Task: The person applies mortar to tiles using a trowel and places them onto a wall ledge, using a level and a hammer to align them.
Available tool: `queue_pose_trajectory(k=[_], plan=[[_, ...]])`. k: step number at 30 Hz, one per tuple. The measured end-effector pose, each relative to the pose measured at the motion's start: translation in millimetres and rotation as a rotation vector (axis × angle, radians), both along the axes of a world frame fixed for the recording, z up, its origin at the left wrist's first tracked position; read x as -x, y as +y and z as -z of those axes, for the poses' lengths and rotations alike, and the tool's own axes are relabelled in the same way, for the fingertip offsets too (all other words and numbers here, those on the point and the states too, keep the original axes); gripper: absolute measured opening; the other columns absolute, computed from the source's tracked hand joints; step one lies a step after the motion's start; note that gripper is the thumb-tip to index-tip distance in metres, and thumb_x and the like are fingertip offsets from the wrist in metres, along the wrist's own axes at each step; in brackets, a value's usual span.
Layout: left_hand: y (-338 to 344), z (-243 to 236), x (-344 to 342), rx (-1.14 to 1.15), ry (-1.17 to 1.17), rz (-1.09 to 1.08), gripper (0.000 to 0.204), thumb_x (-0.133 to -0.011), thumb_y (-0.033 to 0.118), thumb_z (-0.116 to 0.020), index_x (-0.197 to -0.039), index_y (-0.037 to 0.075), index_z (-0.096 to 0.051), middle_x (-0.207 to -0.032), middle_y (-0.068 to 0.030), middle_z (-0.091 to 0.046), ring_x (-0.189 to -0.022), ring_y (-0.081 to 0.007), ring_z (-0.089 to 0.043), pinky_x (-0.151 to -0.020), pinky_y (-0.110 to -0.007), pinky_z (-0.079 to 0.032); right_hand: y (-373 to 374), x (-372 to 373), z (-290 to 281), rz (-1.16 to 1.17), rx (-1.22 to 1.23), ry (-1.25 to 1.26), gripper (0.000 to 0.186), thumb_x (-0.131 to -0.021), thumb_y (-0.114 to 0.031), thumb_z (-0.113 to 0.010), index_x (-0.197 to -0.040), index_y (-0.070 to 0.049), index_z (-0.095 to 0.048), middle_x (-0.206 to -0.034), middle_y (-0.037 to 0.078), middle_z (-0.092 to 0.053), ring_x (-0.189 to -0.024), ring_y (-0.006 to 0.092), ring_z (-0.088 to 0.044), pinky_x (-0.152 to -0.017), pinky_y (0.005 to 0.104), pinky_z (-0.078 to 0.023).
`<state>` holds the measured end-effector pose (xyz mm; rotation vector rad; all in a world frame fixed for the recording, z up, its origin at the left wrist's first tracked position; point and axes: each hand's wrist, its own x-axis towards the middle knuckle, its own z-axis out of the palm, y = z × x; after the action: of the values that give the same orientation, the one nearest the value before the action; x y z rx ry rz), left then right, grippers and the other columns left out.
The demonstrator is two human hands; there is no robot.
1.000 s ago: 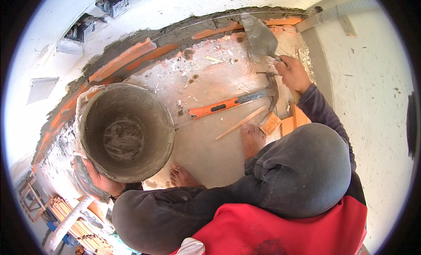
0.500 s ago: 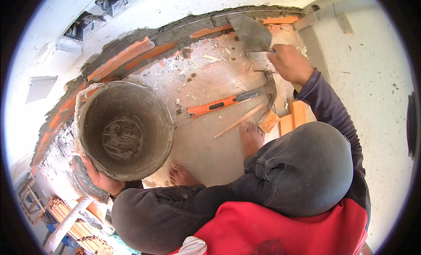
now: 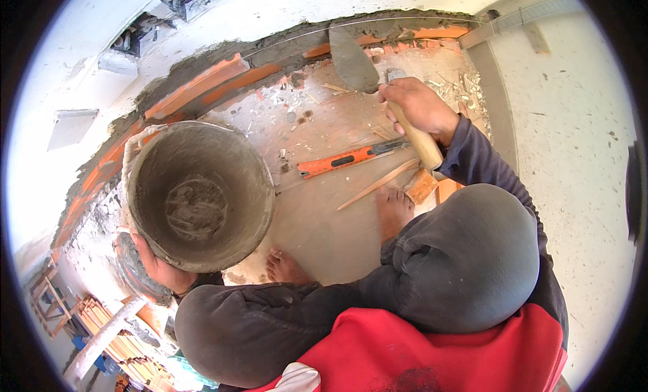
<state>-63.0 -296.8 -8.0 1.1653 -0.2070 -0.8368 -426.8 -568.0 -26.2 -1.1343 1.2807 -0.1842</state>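
Observation:
My right hand (image 3: 422,108) is closed around a pointing trowel (image 3: 355,63), its grey blade toward the base of the wall and its wooden handle showing below my fingers. With fingers and thumb spread along its lower left side, my left hand (image 3: 165,269) holds a mortar bucket (image 3: 246,237). The bucket tips toward me, and a little grey mortar (image 3: 196,208) lies on its bottom. Between bucket and trowel a hammer (image 3: 341,159) with an orange and black handle lies on the floor, its head hidden by my right hand and the trowel handle.
Orange bricks (image 3: 199,86) set in grey mortar run along the wall's foot, with a string (image 3: 283,40) stretched above. A wooden stick (image 3: 378,183) and a wood block (image 3: 421,187) lie near my feet. Debris litters the floor. A plain wall (image 3: 567,122) stands on the right.
My right hand has drawn the trowel left and a little nearer, turning so that its handle now shows. The bucket, still in my left hand, shifts slightly right in view.

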Motion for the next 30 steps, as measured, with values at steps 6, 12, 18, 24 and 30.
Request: queue_pose_trajectory(k=[6,12,18,24,30], plan=[[1,-3,0,0.017,-0.08,-0.054,0.053,-0.106,0.038,-0.029,-0.135,-0.003,-0.046,-0.134,-0.0174,-0.055,-0.12,-0.0284,-0.054,-0.105,-0.042,-0.04,5,-31,8,-0.096,-0.036,-0.055,0.027,-0.099,-0.026,-0.048,-0.092,-0.001,-0.056,-0.067,0.005,-0.053,-0.046,0.0147,-0.051,-0.042,0.0285,-0.042],[7,4,-11,0.161,-0.023,0.115,0.05,-0.107,0.034,-0.028,-0.136,-0.003,-0.045,-0.134,-0.0175,-0.054,-0.122,-0.028,-0.053,-0.105,-0.041,-0.041,11,-35,10,-0.058,-0.022,-0.073,0.027,-0.098,-0.027,-0.048,-0.095,-0.001,-0.056,-0.067,0.005,-0.053,-0.047,0.0154,-0.053,-0.043,0.0287,-0.043],[11,4,-12,0.042,-0.115,-0.005,0.049,-0.106,0.033,-0.028,-0.138,-0.002,-0.042,-0.134,-0.0176,-0.054,-0.121,-0.0275,-0.053,-0.105,-0.042,-0.041,21,-80,16,-0.208,0.034,-0.023,0.029,-0.097,-0.026,-0.049,-0.093,0.001,-0.059,-0.068,0.007,-0.055,-0.049,0.0165,-0.055,-0.046,0.0305,-0.044],[12,0,-8,-0.017,-0.116,-0.166,0.052,-0.106,0.034,-0.029,-0.137,-0.005,-0.042,-0.134,-0.0195,-0.053,-0.123,-0.0291,-0.052,-0.106,-0.043,-0.039,17,-90,36,-0.533,0.58,0.12,0.034,-0.097,-0.027,-0.049,-0.087,0.004,-0.059,-0.07,0.01,-0.058,-0.057,0.0186,-0.058,-0.055,0.0341,-0.047],[9,6,-9,0.101,-0.03,-0.076,0.051,-0.106,0.033,-0.029,-0.137,-0.005,-0.042,-0.135,-0.0194,-0.052,-0.124,-0.0293,-0.051,-0.106,-0.044,-0.038,46,-48,54,-0.071,0.237,-0.041,0.034,-0.1,-0.029,-0.046,-0.086,0.0,-0.055,-0.071,0.01,-0.058,-0.056,0.02,-0.056,-0.057,0.0348,-0.047]])
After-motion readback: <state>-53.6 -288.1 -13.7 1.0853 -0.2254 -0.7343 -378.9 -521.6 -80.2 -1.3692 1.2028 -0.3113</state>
